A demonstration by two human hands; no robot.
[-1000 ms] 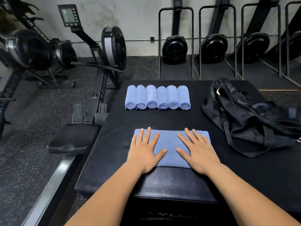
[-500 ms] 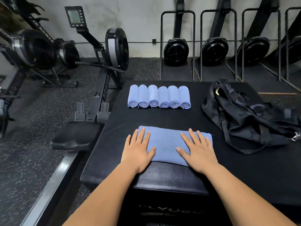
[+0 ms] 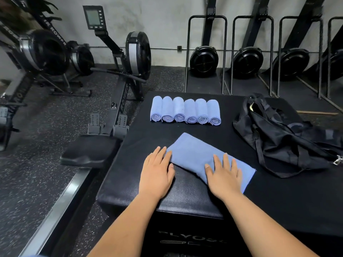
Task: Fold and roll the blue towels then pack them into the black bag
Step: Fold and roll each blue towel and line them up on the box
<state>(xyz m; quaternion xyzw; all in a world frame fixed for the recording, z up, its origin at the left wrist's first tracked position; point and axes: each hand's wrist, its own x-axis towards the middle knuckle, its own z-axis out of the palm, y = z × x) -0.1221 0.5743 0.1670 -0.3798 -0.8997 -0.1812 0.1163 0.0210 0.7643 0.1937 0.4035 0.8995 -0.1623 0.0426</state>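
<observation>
A flat, folded blue cloth towel (image 3: 194, 154) lies skewed on the black padded bench (image 3: 278, 201), one corner pointing toward the far side and its long edge running down to the right. The left hand (image 3: 157, 175) rests mostly on the bench just beside the towel's left end, its grip open, straight fingers touching the towel's edge. The right hand (image 3: 224, 177) lies palm down on the towel's near right part, grip likewise open, with fingers straight and slightly spread. Farther back, six rolled blue towels (image 3: 185, 111) sit side by side in a row. The crumpled black fabric bag (image 3: 284, 138) lies to the right, apart from the towels.
</observation>
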